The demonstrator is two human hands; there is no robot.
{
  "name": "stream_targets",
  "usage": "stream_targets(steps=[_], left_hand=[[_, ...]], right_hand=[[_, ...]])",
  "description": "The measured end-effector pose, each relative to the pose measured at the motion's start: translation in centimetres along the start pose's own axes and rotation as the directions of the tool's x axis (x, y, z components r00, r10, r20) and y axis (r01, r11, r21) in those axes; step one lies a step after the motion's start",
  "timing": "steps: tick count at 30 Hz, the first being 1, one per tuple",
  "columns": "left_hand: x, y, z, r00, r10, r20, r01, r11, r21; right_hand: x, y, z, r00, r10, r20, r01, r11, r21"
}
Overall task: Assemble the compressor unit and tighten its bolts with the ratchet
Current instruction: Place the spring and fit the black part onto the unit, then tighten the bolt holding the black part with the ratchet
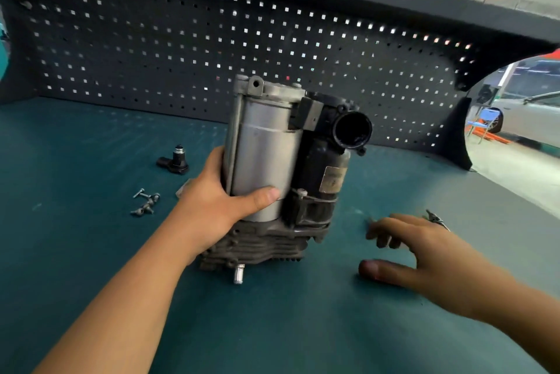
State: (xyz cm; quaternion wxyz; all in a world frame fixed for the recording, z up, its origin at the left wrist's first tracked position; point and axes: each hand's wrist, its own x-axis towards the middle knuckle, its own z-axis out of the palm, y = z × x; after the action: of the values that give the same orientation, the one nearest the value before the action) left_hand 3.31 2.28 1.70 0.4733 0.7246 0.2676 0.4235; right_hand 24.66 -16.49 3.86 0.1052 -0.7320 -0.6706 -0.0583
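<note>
The compressor unit (281, 167) stands upright in the middle of the green bench mat, a silver cylinder beside a black motor body with a round open port near the top. My left hand (218, 207) grips the silver cylinder, thumb across its front. My right hand (421, 249) hovers low over the mat to the right of the unit, fingers spread and holding nothing. A slim metal tool (436, 219), partly hidden behind that hand, lies on the mat. Several loose bolts (145, 202) lie to the left.
A small black sensor-like part (175, 160) sits on the mat at the left, behind the bolts. A dark pegboard (181, 49) walls off the back of the bench. The bench's right edge (515, 192) drops to a garage floor.
</note>
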Motion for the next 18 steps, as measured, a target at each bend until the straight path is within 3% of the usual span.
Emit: stream_targets(steps=[3, 7, 11, 14, 16, 18], left_hand=[[-0.1, 0.2, 0.0, 1.000, -0.010, 0.005, 0.010, 1.000, -0.007], [-0.4, 0.5, -0.1, 1.000, -0.016, 0.009, 0.016, 1.000, -0.015], [-0.5, 0.7, -0.1, 1.000, -0.021, 0.015, 0.021, 0.999, -0.038], [-0.5, 0.8, -0.1, 1.000, -0.016, 0.007, 0.016, 0.999, -0.027], [-0.5, 0.8, -0.1, 1.000, -0.017, 0.008, 0.018, 0.999, -0.026], [-0.5, 0.7, -0.1, 1.000, -0.019, 0.013, 0.019, 0.999, -0.026]], right_hand=[[-1.4, 4.7, 0.8, 0.960, 0.167, 0.225, -0.098, 0.953, -0.288], [-1.9, 7.2, 1.3, 0.918, 0.161, 0.364, -0.092, 0.975, -0.201], [-1.8, 7.9, 1.3, 0.896, 0.143, 0.420, -0.051, 0.974, -0.221], [-1.5, 7.7, 0.7, 0.917, 0.174, 0.358, -0.173, 0.984, -0.036], [-1.3, 7.3, -0.1, 0.949, 0.234, 0.212, -0.278, 0.938, 0.207], [-0.7, 6.8, -1.4, 0.956, 0.290, 0.037, -0.283, 0.885, 0.369]])
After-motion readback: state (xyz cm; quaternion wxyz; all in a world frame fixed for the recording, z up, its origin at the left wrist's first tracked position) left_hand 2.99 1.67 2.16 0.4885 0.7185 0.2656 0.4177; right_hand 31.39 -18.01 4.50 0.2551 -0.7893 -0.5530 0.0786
